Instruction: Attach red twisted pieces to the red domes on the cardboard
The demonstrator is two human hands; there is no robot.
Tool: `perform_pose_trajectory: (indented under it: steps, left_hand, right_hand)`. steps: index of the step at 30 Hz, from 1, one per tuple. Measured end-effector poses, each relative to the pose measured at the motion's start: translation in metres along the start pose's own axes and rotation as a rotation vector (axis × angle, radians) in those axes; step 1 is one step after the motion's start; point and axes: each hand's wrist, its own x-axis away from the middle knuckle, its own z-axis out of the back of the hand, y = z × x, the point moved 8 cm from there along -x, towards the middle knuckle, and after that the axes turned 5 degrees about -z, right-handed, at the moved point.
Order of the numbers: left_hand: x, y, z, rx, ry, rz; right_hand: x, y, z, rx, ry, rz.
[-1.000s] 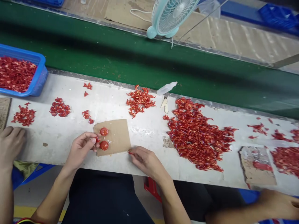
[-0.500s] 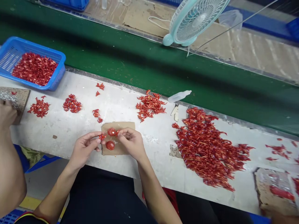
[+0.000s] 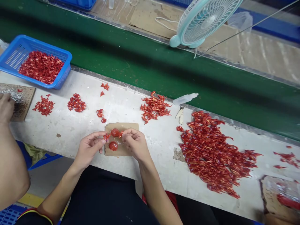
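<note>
Two glossy red discs point(image 3: 113, 146) on cardboard point(image 3: 121, 151)

No readable text or labels anywhere.

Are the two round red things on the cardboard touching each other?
Apart. The head view shows a strip of bare cardboard between the upper round thing and the lower round thing.
</note>
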Motion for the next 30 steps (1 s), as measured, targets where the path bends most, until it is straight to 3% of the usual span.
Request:
perform_pose_trajectory:
  steps: [5, 10, 20, 30]
  left_hand:
    - [0.000, -0.006, -0.019, 0.067, -0.040, 0.008]
    - [0.003, -0.009, -0.032, 0.100, -0.046, 0.013]
    - [0.003, -0.001, -0.036, 0.112, -0.019, -0.040]
    - [0.003, 0.005, -0.041, 0.080, -0.013, -0.163]
  right_hand:
    - [0.012, 0.000, -0.007, -0.166, -0.095, -0.067]
    - [0.020, -0.005, -0.014, -0.132, -0.138, -0.003]
    - [0.031, -0.018, -0.009, 0.022, -0.022, 0.191]
    - [0.039, -0.013, -0.004, 0.008, 0.069, 0.201]
